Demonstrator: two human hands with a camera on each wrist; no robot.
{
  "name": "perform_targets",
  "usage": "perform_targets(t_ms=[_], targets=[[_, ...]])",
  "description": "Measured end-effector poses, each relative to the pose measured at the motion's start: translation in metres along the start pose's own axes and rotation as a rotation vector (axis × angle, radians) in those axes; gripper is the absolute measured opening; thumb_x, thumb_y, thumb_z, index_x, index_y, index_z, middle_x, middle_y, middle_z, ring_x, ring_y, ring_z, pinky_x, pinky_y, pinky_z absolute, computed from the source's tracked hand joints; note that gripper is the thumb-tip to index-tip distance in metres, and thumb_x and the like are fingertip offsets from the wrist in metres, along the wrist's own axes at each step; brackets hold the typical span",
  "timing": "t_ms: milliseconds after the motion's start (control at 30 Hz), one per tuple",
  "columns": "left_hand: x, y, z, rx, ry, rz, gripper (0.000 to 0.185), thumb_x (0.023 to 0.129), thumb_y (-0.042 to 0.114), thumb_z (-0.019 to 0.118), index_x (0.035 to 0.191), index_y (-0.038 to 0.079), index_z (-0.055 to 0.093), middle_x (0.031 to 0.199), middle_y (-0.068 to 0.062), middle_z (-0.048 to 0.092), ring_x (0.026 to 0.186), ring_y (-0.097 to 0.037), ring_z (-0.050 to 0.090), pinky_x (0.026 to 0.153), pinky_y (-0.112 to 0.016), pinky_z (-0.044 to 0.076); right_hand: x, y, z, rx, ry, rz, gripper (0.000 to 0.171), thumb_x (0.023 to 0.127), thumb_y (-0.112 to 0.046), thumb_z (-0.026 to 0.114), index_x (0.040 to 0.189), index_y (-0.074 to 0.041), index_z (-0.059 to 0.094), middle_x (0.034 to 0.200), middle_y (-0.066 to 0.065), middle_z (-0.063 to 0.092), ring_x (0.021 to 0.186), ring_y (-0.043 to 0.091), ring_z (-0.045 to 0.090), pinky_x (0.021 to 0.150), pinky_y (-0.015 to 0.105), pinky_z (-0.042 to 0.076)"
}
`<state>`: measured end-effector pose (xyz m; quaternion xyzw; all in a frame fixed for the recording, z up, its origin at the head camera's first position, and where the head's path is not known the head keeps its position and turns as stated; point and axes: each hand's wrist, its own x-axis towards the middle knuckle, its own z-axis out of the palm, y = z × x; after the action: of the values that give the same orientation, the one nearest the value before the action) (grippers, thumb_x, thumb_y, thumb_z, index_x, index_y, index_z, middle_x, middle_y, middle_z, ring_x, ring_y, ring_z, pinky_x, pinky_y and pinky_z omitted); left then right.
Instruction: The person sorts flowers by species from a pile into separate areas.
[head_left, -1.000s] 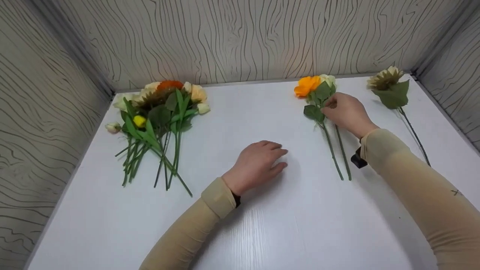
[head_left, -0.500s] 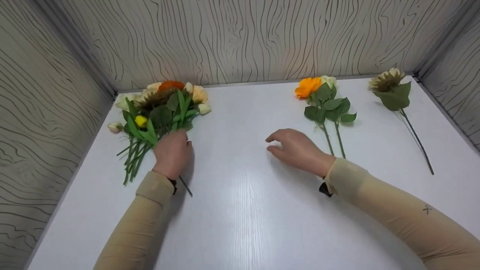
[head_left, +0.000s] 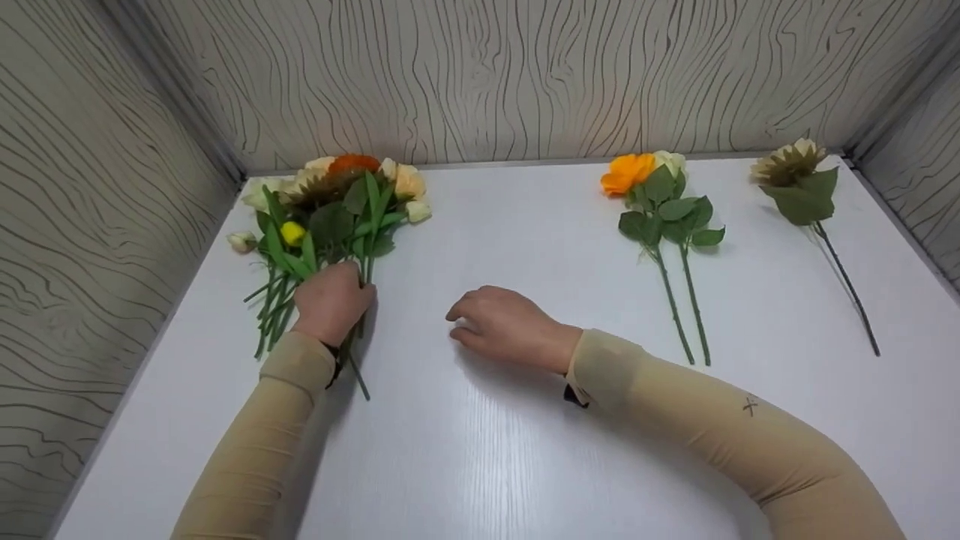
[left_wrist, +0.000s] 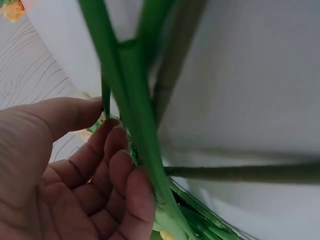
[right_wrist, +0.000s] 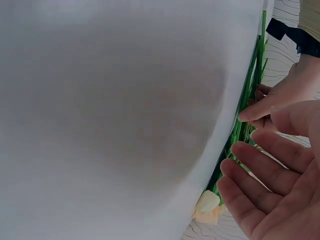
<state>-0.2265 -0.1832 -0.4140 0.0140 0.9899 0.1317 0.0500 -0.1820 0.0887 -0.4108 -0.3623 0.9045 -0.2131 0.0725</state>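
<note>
Wavy-lined panels wall in a white worktop (head_left: 487,450). At its far left lies the bunch of artificial flowers (head_left: 330,217); the left hand (head_left: 330,301) curls round its stems (left_wrist: 135,115). The right hand (head_left: 506,326), loosely open and holding nothing, hovers beside. A firm hold low on the stems (all gathered at once) should keep them together. No readable labels; only a small cross on the right sleeve (head_left: 749,406).
</note>
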Motion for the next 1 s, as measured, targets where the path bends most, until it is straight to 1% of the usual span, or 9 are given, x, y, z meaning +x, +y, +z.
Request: perform_targets(t_ms=[133, 233, 367, 467, 567, 633, 800, 900, 1000], targets=[[0.003, 0.003, -0.002, 0.000, -0.028, -0.007, 0.022, 0.097, 0.018, 0.060, 0.081, 0.004, 0.061, 0.071, -0.010, 0.056, 0.064, -0.028, 0.053, 0.054, -0.039, 0.040, 0.002, -0.001, -0.001, 0.007, 0.011, -0.008, 0.025, 0.101, -0.021, 0.064, 0.119, -0.006, 0.075, 0.117, 0.006, 0.073, 0.115, 0.025, 0.065, 0.102, 0.041, 0.048], [0.003, 0.004, -0.004, -0.051, -0.049, -0.017, 0.024, 0.096, 0.016, 0.059, 0.074, 0.006, 0.056, 0.069, -0.008, 0.052, 0.062, -0.026, 0.051, 0.053, -0.037, 0.038, 0.001, 0.003, -0.002, 0.015, 0.025, 0.000, 0.024, 0.101, -0.020, 0.064, 0.117, -0.007, 0.076, 0.115, 0.005, 0.074, 0.113, 0.025, 0.066, 0.100, 0.041, 0.049], [0.000, 0.003, -0.009, -0.214, -0.087, -0.051, 0.028, 0.095, 0.013, 0.058, 0.068, 0.010, 0.050, 0.064, -0.004, 0.045, 0.057, -0.022, 0.048, 0.051, -0.034, 0.039, -0.004, 0.012, -0.006, 0.044, 0.058, 0.030, 0.022, 0.100, -0.020, 0.065, 0.115, -0.009, 0.077, 0.113, 0.003, 0.075, 0.112, 0.024, 0.066, 0.099, 0.040, 0.050], [-0.003, 0.003, -0.015, -0.342, -0.109, -0.079, 0.030, 0.097, 0.015, 0.059, 0.068, 0.009, 0.054, 0.062, -0.002, 0.046, 0.055, -0.020, 0.048, 0.051, -0.033, 0.040, -0.010, 0.020, -0.011, 0.072, 0.087, 0.073, 0.022, 0.100, -0.020, 0.065, 0.114, -0.010, 0.078, 0.113, 0.001, 0.075, 0.112, 0.023, 0.066, 0.099, 0.041, 0.050], [-0.006, 0.007, -0.021, -0.427, -0.120, -0.082, 0.028, 0.100, 0.020, 0.061, 0.077, 0.005, 0.064, 0.065, -0.003, 0.053, 0.058, -0.021, 0.052, 0.054, -0.033, 0.043, -0.016, 0.029, -0.017, 0.109, 0.119, 0.125, 0.023, 0.101, -0.022, 0.064, 0.115, -0.011, 0.078, 0.114, 0.000, 0.075, 0.113, 0.023, 0.066, 0.100, 0.042, 0.050], [-0.009, 0.012, -0.025, -0.460, -0.121, -0.060, 0.028, 0.102, 0.024, 0.062, 0.086, 0.002, 0.069, 0.070, -0.006, 0.060, 0.062, -0.022, 0.057, 0.057, -0.034, 0.045, -0.021, 0.036, -0.022, 0.148, 0.143, 0.164, 0.023, 0.102, -0.022, 0.063, 0.116, -0.011, 0.077, 0.114, 0.000, 0.074, 0.112, 0.022, 0.066, 0.098, 0.042, 0.051], [-0.021, 0.041, -0.024, -0.583, -0.129, 0.024, 0.025, 0.103, 0.026, 0.064, 0.105, 0.001, 0.069, 0.089, -0.012, 0.066, 0.074, -0.024, 0.067, 0.070, -0.042, 0.056, -0.031, 0.052, -0.036, 0.327, 0.258, 0.251, 0.021, 0.102, -0.022, 0.064, 0.115, -0.013, 0.078, 0.111, -0.003, 0.074, 0.101, 0.018, 0.068, 0.086, 0.038, 0.054], [-0.026, 0.066, -0.014, -0.663, -0.148, 0.069, 0.021, 0.101, 0.026, 0.067, 0.105, 0.005, 0.067, 0.091, -0.012, 0.066, 0.074, -0.024, 0.068, 0.074, -0.046, 0.058, -0.033, 0.060, -0.043, 0.510, 0.331, 0.297, 0.019, 0.101, -0.024, 0.067, 0.114, -0.015, 0.078, 0.108, -0.002, 0.074, 0.098, 0.022, 0.068, 0.082, 0.037, 0.055], [-0.031, 0.093, -0.002, -0.700, -0.163, 0.110, 0.018, 0.099, 0.026, 0.069, 0.101, 0.007, 0.068, 0.088, -0.010, 0.067, 0.071, -0.023, 0.068, 0.069, -0.042, 0.058, -0.032, 0.064, -0.049, 0.704, 0.382, 0.353, 0.021, 0.100, -0.027, 0.069, 0.114, -0.013, 0.077, 0.107, 0.003, 0.074, 0.100, 0.026, 0.068, 0.083, 0.036, 0.056]])
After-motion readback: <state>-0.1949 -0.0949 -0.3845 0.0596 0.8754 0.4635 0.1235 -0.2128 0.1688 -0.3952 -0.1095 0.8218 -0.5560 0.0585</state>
